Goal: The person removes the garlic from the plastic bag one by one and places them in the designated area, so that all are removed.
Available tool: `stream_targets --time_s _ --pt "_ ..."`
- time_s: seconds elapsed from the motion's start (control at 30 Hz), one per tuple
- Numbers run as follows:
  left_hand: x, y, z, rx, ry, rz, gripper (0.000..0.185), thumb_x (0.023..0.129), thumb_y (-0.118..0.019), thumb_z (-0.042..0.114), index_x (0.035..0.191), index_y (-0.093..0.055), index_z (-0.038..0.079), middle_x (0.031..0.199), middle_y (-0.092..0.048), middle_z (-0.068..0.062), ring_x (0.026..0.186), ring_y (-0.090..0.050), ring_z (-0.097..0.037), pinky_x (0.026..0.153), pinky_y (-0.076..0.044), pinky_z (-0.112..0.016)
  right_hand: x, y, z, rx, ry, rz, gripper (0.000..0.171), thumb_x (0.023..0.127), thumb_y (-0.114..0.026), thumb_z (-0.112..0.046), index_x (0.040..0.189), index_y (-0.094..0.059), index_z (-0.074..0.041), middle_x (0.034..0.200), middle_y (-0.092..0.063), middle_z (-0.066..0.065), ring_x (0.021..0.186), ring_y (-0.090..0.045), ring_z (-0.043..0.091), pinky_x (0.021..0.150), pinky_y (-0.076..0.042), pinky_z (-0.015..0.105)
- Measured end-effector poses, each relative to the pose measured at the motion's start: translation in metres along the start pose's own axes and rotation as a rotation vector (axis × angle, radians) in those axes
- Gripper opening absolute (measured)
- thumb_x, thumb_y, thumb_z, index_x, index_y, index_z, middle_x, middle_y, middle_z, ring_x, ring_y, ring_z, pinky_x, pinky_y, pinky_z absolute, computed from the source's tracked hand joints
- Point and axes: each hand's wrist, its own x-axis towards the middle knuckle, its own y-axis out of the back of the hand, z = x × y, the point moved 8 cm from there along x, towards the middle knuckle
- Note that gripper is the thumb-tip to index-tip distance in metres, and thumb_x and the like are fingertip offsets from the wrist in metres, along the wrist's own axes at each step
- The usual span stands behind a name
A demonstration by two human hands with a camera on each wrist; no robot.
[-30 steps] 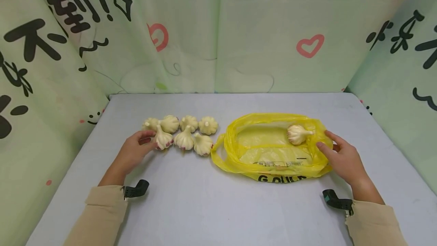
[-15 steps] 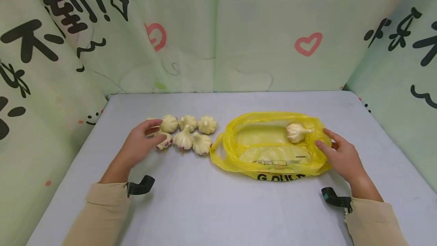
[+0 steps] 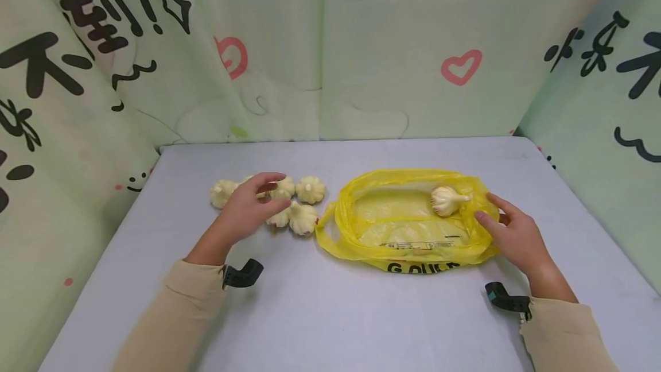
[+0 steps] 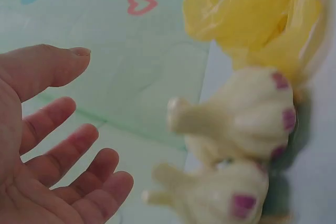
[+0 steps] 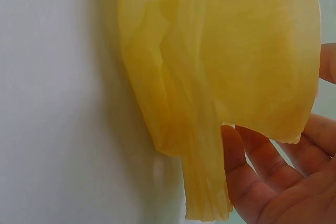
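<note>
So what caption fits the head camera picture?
Left hand hovers over garlic bulbs; right hand touches a yellow bag.

On the grey table [image 3: 330, 314] there is one yellow plastic bag [image 3: 413, 248], and one garlic bulb [image 3: 447, 200] lies inside it. Left of the bag, five more garlic bulbs [image 3: 310, 189] are visible in a group, partly covered by the left hand [image 3: 248, 211]; more may be hidden under it. Two hands are in view, the left one and the right hand [image 3: 516, 237]. On each wrist there is one black camera mount [image 3: 242, 275], two in total.
</note>
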Motion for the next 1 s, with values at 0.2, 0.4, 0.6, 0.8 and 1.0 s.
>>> stream_targets --time_s 0.2,0.4,0.6,0.8,1.0 --pt "0.016 -0.039 0.026 0.096 -0.068 -0.045 0.053 0.094 -0.072 0.026 0.142 -0.055 0.013 0.146 -0.049 -0.007 0.133 -0.045 -0.031 0.108 -0.041 -0.048 0.0 -0.001 0.002 -0.004 -0.003 0.0 0.076 0.104 -0.048 -0.048 0.156 -0.026 0.003 0.149 -0.03 0.039 0.122 -0.037 0.055 0.092 -0.046 0.061" --pt "0.03 -0.082 0.054 0.155 -0.205 -0.11 0.047 0.096 -0.071 0.024 0.139 -0.058 0.013 0.144 -0.052 -0.006 0.131 -0.048 -0.03 0.108 -0.04 -0.045 0.0 -0.002 -0.001 -0.002 0.017 0.004 0.075 0.104 -0.049 -0.047 0.155 -0.027 0.003 0.149 -0.032 0.039 0.122 -0.038 0.054 0.091 -0.046 0.059" --pt "0.041 -0.115 0.077 0.153 -0.284 -0.154 0.047 0.097 -0.069 0.024 0.14 -0.058 0.011 0.145 -0.053 -0.005 0.131 -0.049 -0.026 0.109 -0.04 -0.043 0.0 -0.002 -0.002 0.004 0.009 0.001 0.075 0.104 -0.048 -0.047 0.155 -0.026 0.003 0.149 -0.031 0.039 0.124 -0.036 0.055 0.095 -0.044 0.064" --pt "0.048 -0.144 0.094 0.135 -0.29 -0.23 0.056 0.097 -0.069 0.027 0.148 -0.05 0.017 0.15 -0.048 0.0 0.136 -0.044 -0.023 0.109 -0.039 -0.039 -0.001 -0.002 -0.001 0.002 -0.004 0.002 0.075 0.104 -0.048 -0.048 0.156 -0.026 0.002 0.149 -0.03 0.039 0.125 -0.036 0.056 0.095 -0.044 0.065" --pt "0.055 -0.168 0.109 0.13 -0.341 -0.279 0.059 0.096 -0.07 0.026 0.15 -0.047 0.015 0.151 -0.047 0.0 0.137 -0.044 -0.024 0.109 -0.039 -0.031 -0.001 -0.002 -0.003 0.002 0.003 0.002 0.075 0.104 -0.048 -0.047 0.155 -0.026 0.003 0.15 -0.029 0.039 0.125 -0.036 0.056 0.096 -0.044 0.065"
